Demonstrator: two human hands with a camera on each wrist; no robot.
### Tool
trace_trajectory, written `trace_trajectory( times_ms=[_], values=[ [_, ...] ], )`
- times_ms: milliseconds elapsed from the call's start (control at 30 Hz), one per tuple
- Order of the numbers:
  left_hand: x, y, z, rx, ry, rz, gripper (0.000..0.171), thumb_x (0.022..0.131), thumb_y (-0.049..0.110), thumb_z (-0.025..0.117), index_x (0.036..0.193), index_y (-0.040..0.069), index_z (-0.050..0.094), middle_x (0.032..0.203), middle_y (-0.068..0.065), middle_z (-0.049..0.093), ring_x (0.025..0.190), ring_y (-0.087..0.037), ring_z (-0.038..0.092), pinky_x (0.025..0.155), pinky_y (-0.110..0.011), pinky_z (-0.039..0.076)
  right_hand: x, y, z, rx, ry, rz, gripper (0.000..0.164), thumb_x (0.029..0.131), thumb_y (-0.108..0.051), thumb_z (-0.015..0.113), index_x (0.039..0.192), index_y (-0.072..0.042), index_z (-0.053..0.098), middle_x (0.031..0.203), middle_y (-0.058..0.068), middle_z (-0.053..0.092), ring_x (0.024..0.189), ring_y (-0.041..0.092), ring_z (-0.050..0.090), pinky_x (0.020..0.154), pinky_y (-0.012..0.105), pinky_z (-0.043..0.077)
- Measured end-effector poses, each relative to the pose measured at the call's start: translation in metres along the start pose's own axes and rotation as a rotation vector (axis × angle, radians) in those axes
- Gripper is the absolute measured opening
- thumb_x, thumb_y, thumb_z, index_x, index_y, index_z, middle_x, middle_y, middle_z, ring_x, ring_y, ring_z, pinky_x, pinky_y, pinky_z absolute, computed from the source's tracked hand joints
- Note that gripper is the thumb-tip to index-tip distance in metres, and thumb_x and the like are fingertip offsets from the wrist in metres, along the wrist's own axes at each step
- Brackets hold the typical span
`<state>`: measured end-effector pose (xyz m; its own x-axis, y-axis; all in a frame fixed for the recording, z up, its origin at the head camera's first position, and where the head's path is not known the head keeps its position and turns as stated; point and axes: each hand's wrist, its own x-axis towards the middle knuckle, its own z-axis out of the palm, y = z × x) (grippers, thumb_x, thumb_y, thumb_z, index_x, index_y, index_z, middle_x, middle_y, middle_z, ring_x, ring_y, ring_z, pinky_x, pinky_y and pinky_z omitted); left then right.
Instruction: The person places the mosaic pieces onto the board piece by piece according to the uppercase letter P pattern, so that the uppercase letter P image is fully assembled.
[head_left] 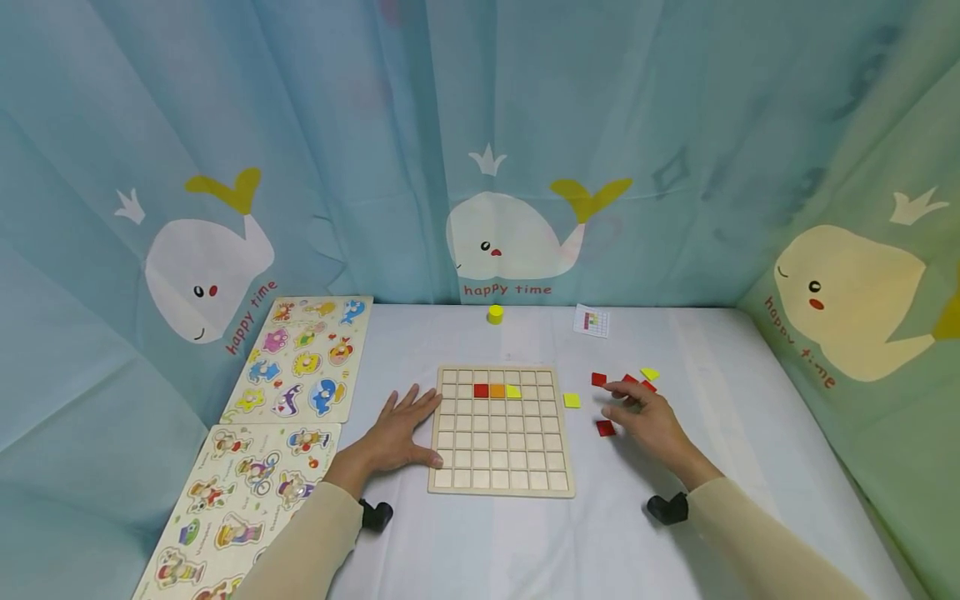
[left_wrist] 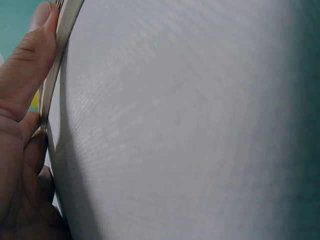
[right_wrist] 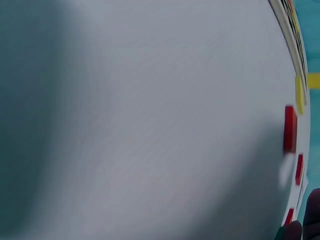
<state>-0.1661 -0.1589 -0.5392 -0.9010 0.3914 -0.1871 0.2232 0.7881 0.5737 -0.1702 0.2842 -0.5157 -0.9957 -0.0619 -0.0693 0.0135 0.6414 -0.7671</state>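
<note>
- Three tiles, red [head_left: 481, 391], orange [head_left: 497, 391] and yellow [head_left: 513, 392], sit side by side in the wooden board [head_left: 489, 480], just right of the left grip [head_left: 393, 433].
- Left grip's spread wide, nothing clasped, thumb against the board's edge. Guessing that's to stop it sliding on the worktop [head_left: 517, 550].
- Right grip [head_left: 647, 415] is half open, thumb and forefinger apart, nothing visible between. One loose red tile [head_left: 599, 379] is right by the forefinger tip; can't tell if they touch. Another [head_left: 605, 427] lies just on the near side of the thumb.
- Loose yellow square [head_left: 572, 401] is left of the right grip, beside the board. Loose bits probably live here for easy reach.
- Pose-wise: right palm down, fingers bent, forearm angling in from the near right; left arm mirrors it.
- Printed card [head_left: 592, 322] lies well beyond the right grip, presumably so it stays readable.
</note>
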Motion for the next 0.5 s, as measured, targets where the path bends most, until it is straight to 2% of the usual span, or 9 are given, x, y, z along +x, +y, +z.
trace_trajectory(
  times_ms=[300, 500],
  values=[
    [0.0, 0.0, 0.001, -0.002, 0.001, 0.003, 0.115, 0.072, 0.051, 0.094, 0.166, 0.018, 0.036, 0.175, 0.002, 0.028, 0.166, -0.026, 0.006, 0.136, -0.05, -0.005, -0.009, 0.014, -0.002, -0.066, -0.057, 0.041, 0.048, 0.096, -0.022, 0.077, 0.142, -0.012, 0.065, 0.138, 0.015, 0.061, 0.122, 0.031, 0.051, 0.096, 0.041, 0.053],
    [-0.001, 0.001, 0.001, 0.004, 0.003, 0.003, 0.115, 0.072, 0.051, 0.094, 0.166, 0.018, 0.037, 0.175, 0.001, 0.029, 0.166, -0.026, 0.007, 0.136, -0.05, -0.005, -0.013, 0.016, 0.001, -0.083, -0.078, -0.014, 0.047, 0.094, -0.02, 0.08, 0.138, -0.011, 0.068, 0.139, 0.016, 0.061, 0.124, 0.036, 0.054, 0.105, 0.053, 0.051]
  ],
)
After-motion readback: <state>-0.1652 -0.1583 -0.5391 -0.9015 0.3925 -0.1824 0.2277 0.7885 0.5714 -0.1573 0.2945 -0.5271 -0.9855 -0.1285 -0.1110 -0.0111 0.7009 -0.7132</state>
